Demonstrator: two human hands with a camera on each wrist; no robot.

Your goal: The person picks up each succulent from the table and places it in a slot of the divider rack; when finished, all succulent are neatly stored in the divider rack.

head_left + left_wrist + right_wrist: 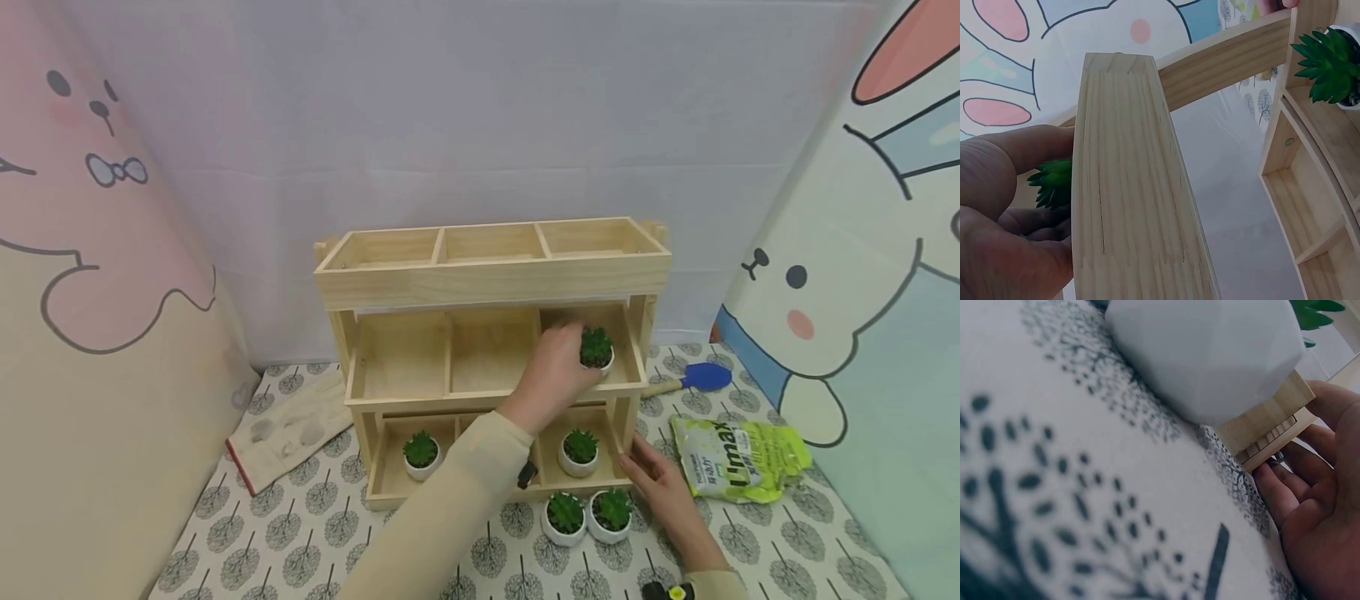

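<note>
My left hand (551, 371) reaches into the right compartment of the middle tier of a wooden plant shelf (491, 287) and grips a small potted succulent (596, 346) in a white pot. In the left wrist view a wooden board partly hides that hand (1010, 200) and the plant's green leaves (1054, 184). Down at the right end of the bottom tier, my right hand (663, 483) holds the corner of the shelf. The right wrist view shows its thumb and fingers (1279, 494) around the wooden corner, beside a white pot (1210, 356).
On the bottom tier sit two potted succulents, one left (422, 454) and one right (579, 452). Two more (564, 517) stand side by side before the shelf. A blue-bladed shovel (707, 377) and green bag (738, 460) lie right; a pale cloth item (292, 433) lies left.
</note>
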